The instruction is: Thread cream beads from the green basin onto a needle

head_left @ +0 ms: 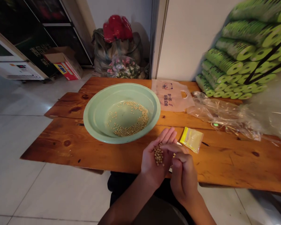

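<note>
My left hand is palm up near the bench's front edge, its cupped palm holding a small heap of round tan beans. Over its fingers reaches my right hand, index finger extended to the beans and the other fingers curled; whether it pinches anything is hidden. Partly covered by my hands is a small white-rimmed dish with beans in it. A wide green basin stands beyond my left hand, with many beans spread in a curve on its bottom.
Right of my hands lies a small clear packet with a yellow edge. A printed plastic bag and crumpled clear plastic lie on the wooden bench. Green rolls are stacked at the right. Behind are a cardboard box and bags.
</note>
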{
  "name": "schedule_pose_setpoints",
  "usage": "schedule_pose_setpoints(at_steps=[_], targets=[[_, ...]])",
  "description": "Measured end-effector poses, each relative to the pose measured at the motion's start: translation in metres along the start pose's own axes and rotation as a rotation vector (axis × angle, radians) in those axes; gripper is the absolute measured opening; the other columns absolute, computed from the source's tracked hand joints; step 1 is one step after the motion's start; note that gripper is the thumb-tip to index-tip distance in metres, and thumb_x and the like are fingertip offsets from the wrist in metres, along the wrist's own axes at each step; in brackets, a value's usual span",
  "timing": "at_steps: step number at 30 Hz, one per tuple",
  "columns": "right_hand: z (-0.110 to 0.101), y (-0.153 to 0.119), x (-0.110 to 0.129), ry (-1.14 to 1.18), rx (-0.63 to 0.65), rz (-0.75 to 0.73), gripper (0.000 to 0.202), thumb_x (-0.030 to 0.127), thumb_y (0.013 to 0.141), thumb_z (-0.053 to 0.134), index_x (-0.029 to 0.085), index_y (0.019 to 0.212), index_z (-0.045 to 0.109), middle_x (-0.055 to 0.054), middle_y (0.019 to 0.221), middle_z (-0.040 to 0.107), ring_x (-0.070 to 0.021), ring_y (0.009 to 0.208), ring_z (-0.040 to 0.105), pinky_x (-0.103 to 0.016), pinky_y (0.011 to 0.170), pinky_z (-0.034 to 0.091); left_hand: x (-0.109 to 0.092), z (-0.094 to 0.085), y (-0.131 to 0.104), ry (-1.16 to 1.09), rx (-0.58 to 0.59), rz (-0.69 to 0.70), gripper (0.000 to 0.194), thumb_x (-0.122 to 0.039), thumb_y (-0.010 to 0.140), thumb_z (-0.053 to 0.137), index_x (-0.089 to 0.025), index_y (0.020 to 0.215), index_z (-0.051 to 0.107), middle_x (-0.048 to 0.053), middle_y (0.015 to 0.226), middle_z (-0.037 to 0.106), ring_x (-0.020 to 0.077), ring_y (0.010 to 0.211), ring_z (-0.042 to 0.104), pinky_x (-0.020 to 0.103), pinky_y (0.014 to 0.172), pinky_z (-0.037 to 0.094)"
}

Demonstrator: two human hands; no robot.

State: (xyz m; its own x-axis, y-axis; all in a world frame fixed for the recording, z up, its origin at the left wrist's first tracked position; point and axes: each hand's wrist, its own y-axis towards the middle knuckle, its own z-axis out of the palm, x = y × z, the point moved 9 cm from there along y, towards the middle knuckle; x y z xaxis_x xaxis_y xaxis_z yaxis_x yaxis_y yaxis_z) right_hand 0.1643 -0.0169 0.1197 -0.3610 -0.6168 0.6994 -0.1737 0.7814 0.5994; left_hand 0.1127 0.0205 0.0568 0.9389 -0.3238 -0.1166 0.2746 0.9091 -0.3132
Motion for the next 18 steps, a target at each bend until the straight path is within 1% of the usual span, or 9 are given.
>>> schedule_pose_setpoints(at_steps=[3,6,9,11,14,18], targets=[[0.0063,0.0027,-0.0011,-0.126,0.021,0.015,0.026,0.015,0.094,0.035,0.019,0.116,0.047,-0.010,0.118,0.057,-0.0214,0.113,0.050,-0.046,0.096,0.037,0.0001,-0.0021,0.0004,0.009,0.007,-0.002,0.037,-0.018,0.092,0.037,-0.013,0.122,0.059,0.007,0.137,0.055,0.0167,0.132,0.045,0.032,0.118,0.023],[0.0096,0.0027,-0.0025,-0.171,-0.004,0.034,0.028,0.014,0.093,0.034,0.018,0.118,0.046,-0.009,0.116,0.057,-0.0209,0.113,0.049,-0.045,0.095,0.037,-0.0004,-0.0037,-0.0002,0.014,0.032,0.000,0.038,-0.018,0.092,0.038,-0.015,0.124,0.058,0.006,0.140,0.052,0.0158,0.135,0.040,0.031,0.119,0.020],[0.0093,0.0011,-0.0061,-0.185,-0.038,0.060,0.023,0.013,0.092,0.035,0.020,0.110,0.047,-0.008,0.114,0.058,-0.0219,0.112,0.048,-0.044,0.091,0.039,-0.0009,-0.0029,-0.0009,0.009,0.055,0.004,0.039,-0.017,0.092,0.037,-0.015,0.125,0.057,0.005,0.142,0.051,0.0162,0.136,0.039,0.031,0.118,0.022],[0.0094,0.0004,-0.0072,-0.186,-0.036,0.054,0.018,0.014,0.092,0.036,0.020,0.104,0.048,-0.008,0.113,0.057,-0.0228,0.110,0.048,-0.046,0.089,0.040,-0.0008,-0.0024,-0.0007,0.002,0.055,0.003,0.039,-0.016,0.092,0.037,-0.014,0.126,0.056,0.006,0.141,0.051,0.0163,0.135,0.040,0.031,0.118,0.022],[0.0071,0.0001,-0.0060,-0.127,-0.039,0.030,0.016,0.015,0.093,0.036,0.019,0.104,0.046,-0.011,0.114,0.056,-0.0242,0.108,0.050,-0.048,0.087,0.042,0.0002,-0.0013,0.0003,-0.019,0.050,-0.006,0.039,-0.018,0.092,0.038,-0.013,0.127,0.055,0.007,0.140,0.052,0.0159,0.135,0.040,0.030,0.118,0.022],[0.0017,0.0008,-0.0023,0.043,-0.056,0.033,0.016,0.017,0.095,0.034,0.019,0.104,0.048,-0.010,0.110,0.058,-0.0237,0.106,0.054,-0.051,0.089,0.044,0.0004,0.0026,0.0003,-0.027,0.066,-0.001,0.039,-0.020,0.092,0.039,-0.013,0.126,0.056,0.006,0.139,0.053,0.0158,0.135,0.041,0.030,0.118,0.024]])
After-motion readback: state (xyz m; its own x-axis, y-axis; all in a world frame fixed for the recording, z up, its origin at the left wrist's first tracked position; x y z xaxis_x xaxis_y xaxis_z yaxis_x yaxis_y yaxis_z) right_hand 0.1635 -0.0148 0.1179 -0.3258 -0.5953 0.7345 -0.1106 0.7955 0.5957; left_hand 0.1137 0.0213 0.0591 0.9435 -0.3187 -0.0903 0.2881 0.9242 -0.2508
